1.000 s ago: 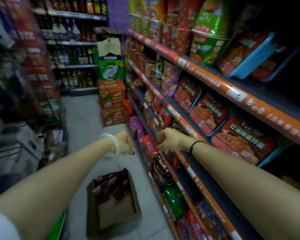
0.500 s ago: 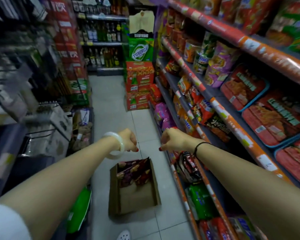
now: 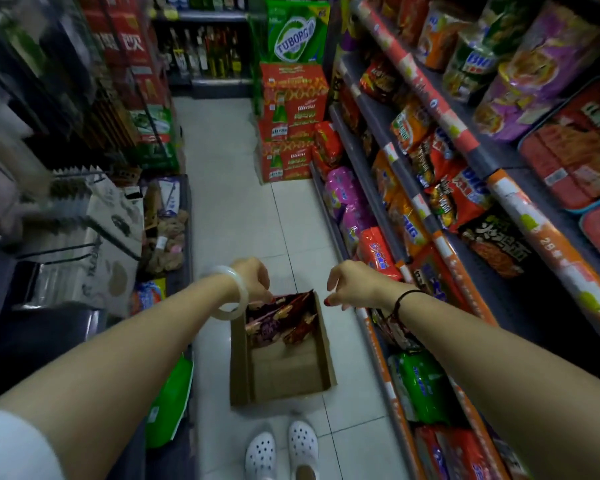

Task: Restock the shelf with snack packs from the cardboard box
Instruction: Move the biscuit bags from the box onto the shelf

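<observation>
- Head view: the cardboard box [image 3: 239, 362] sits on the floor [image 3: 236, 216] beside the shelf [image 3: 445, 249], with snack packs [image 3: 278, 320] at its far end.
- Left hand [image 3: 253, 278] droops at the packs' top edge; I cannot tell whether it is gripping one.
- Right hand [image 3: 350, 285] hangs relaxed and empty.

Matt cardboard box [image 3: 281, 372], glossy snack packs [image 3: 278, 320]

Brown cardboard box [image 3: 281, 375], purple-and-maroon snack packs [image 3: 278, 323], pale grey floor tiles [image 3: 229, 209]. At 6 o'clock, white clogs [image 3: 260, 450] dotted with holes; at 12 o'clock, a green beer case [image 3: 293, 32] and red cases [image 3: 293, 109]. Orange strips edge the shelf [image 3: 561, 251] at 3 o'clock.
</observation>
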`<state>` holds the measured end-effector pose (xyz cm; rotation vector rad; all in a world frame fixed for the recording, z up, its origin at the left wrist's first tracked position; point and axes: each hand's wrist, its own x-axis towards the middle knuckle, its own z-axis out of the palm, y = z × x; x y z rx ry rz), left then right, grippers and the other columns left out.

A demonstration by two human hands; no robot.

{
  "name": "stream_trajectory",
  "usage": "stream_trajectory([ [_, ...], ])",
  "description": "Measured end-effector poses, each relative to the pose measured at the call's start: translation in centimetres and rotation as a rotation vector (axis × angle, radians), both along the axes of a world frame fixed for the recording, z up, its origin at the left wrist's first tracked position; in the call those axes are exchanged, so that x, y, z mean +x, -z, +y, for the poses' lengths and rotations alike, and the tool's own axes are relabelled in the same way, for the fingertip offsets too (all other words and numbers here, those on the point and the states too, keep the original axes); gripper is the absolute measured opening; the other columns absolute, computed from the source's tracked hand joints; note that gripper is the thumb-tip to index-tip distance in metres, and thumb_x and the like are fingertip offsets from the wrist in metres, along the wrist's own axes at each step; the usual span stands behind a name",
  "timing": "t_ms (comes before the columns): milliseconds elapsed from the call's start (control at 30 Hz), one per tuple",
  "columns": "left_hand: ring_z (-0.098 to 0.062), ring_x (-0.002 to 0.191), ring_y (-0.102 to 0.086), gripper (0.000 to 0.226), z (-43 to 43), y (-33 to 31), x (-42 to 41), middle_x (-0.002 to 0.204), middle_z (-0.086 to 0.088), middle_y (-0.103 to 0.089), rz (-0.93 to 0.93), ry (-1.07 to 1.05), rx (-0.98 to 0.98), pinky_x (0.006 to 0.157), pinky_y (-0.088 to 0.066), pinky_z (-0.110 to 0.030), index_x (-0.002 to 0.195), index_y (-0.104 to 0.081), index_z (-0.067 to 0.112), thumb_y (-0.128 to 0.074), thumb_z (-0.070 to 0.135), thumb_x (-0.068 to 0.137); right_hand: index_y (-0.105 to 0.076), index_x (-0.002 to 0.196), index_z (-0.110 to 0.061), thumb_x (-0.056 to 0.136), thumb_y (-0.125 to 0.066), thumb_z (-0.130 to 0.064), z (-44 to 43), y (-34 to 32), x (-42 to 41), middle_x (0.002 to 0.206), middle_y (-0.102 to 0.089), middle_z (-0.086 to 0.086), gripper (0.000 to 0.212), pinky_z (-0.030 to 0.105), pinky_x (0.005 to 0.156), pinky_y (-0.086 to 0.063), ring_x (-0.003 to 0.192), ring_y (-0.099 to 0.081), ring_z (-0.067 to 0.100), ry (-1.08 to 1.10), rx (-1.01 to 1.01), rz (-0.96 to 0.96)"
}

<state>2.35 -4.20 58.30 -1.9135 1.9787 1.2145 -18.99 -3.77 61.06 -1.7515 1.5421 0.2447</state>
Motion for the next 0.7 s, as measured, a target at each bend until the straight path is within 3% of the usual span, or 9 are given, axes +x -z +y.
stream_trajectory([
  [100, -0.017, 0.084, -0.063, 0.013, -0.6, 2.9, 0.2, 0.087, 0.000, -0.063, -0.003, -0.013, 0.022, 0.069, -0.050, -0.025, 0.088, -0.064, 0.016, -0.071, 0.022, 0.080, -0.066, 0.105, -0.003, 0.084, -0.069, -0.020, -0.9, 2.9, 0.4, 0.086, -0.068, 0.010, 0.027, 0.038, 0.081, -0.056, 0.089, -0.068, 0.026, -0.035, 0.042, 0.004],
  [400, -0.018, 0.083, -0.061, 0.007, -1.4, 14.9, 0.3, 0.089, -0.002, -0.063, -0.017, -0.087, 0.070, 0.063, -0.044, -0.023, 0.083, -0.062, 0.016, -0.069, 0.016, 0.080, -0.064, 0.102, -0.003, 0.083, -0.065, -0.016, -3.2, 15.2, 0.7, 0.092, -0.071, 0.013, 0.023, 0.041, 0.079, -0.058, 0.084, -0.070, 0.025, -0.068, 0.109, 0.014],
  [567, -0.014, 0.072, -0.058, 0.018, -1.8, 23.5, 0.4, 0.079, 0.002, -0.060, 0.003, -0.119, 0.048, 0.053, -0.041, -0.018, 0.073, -0.054, 0.022, -0.069, 0.017, 0.080, -0.063, 0.104, -0.005, 0.084, -0.065, -0.017, -4.4, 23.6, 0.6, 0.100, -0.067, 0.011, 0.023, 0.044, 0.084, -0.055, 0.091, -0.066, 0.026, -0.059, 0.083, 0.004],
  [633, -0.017, 0.077, -0.061, 0.009, -1.9, 27.1, 0.6, 0.084, -0.001, -0.062, -0.015, -0.123, 0.043, 0.060, -0.048, -0.023, 0.083, -0.060, 0.016, -0.068, 0.019, 0.081, -0.063, 0.103, -0.006, 0.083, -0.066, -0.018, -4.8, 27.4, 0.5, 0.099, -0.067, 0.010, 0.023, 0.044, 0.084, -0.055, 0.091, -0.065, 0.026, -0.054, 0.068, 0.004],
  [700, -0.020, 0.084, -0.062, 0.015, -2.0, 31.0, 0.7, 0.091, -0.003, -0.063, -0.032, -0.125, 0.044, 0.069, -0.051, -0.028, 0.092, -0.066, 0.012, -0.068, 0.021, 0.081, -0.064, 0.100, -0.006, 0.082, -0.066, -0.018, -5.0, 31.4, 0.4, 0.097, -0.067, 0.009, 0.021, 0.044, 0.084, -0.055, 0.091, -0.065, 0.026, -0.053, 0.061, 0.001],
])
